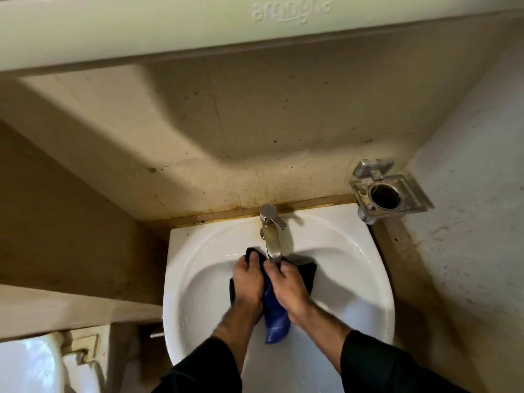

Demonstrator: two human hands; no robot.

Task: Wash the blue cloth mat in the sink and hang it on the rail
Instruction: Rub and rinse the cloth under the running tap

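The blue cloth mat [274, 316] is bunched up inside the white sink [354, 268], right under the spout of the steel tap [271, 236]. Its dark upper part spreads left and right behind my hands, and a wet blue end hangs down between my wrists. My left hand [247, 282] grips the mat on the left side. My right hand [289, 285] grips it on the right, fingers curled over the fabric. Both hands sit close together just below the tap spout. No rail is in view.
A metal and glass tumbler holder [382, 191] is fixed to the right wall above the sink corner. A white toilet cistern [31, 361] stands at the lower left. A pale cabinet or shelf [198, 26] overhangs the stained wall above.
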